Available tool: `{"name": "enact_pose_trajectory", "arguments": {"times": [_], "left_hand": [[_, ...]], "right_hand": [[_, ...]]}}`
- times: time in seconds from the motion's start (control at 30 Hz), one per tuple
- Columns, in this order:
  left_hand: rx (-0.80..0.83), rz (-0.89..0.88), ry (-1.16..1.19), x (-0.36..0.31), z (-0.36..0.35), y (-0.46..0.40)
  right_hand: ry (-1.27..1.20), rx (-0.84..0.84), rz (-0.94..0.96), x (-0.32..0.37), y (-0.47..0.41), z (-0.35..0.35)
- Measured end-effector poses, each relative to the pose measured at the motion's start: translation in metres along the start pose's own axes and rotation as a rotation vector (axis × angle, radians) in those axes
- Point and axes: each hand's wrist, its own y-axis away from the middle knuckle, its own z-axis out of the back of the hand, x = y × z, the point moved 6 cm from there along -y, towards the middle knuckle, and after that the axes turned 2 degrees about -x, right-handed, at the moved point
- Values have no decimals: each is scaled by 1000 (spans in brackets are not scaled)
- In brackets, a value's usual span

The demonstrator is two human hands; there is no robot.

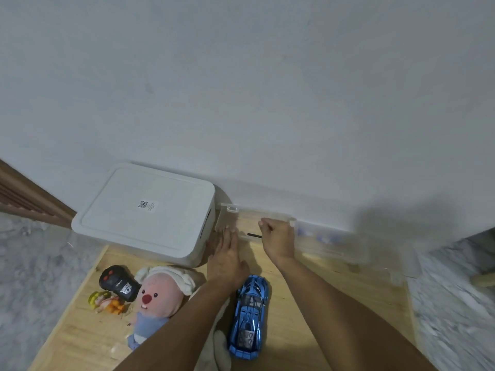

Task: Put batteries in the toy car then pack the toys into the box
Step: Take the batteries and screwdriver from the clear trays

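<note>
Head view. Blue toy car (250,317) lying roof-up on the wooden tabletop (321,303), just in front of and to the right of the white lidded box (146,212), nose toward the viewer. Probably light, rigid and glossy, hence slippery; best taken across the body flanks between the wheels, not by mirrors or spoiler, and turned over to reach a battery hatch presumably underneath. Right of the box, against the wall: clear plastic organiser case (318,236), lid raised, contents blurred; no batteries identifiable. Left hand (226,257) flat, fingers straight, fingertips resting at the case's near-left corner beside the box. Right hand (277,238) curled, pinching a thin dark tool (255,234), possibly a small screwdriver, over the case. In front of the box: black remote control (119,283), hard and easily grasped round its middle; pink plush toy (156,298), soft, compressible, graspable anywhere; small yellow-orange figure (105,302) left of the plush, light, likely fragile at thin parts. Box closed; lid smooth, to be lifted at its edge.
</note>
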Motion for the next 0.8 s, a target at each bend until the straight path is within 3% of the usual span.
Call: {"name": "enact_pose_trajectory", "arguments": {"times": [0.27, 0.43, 0.6, 0.8], "left_hand": [[17, -22, -27, 5, -4, -3], [-6, -38, -6, 4, -4, -3], [-19, -40, -13, 3, -5, -1], [13, -10, -29, 0, -4, -1]], "right_hand": [[624, 341, 87, 2, -26, -24], [785, 400, 144, 1, -33, -33], [810, 406, 237, 4, -35, -32], [468, 288, 162, 12, -23, -15]]}}
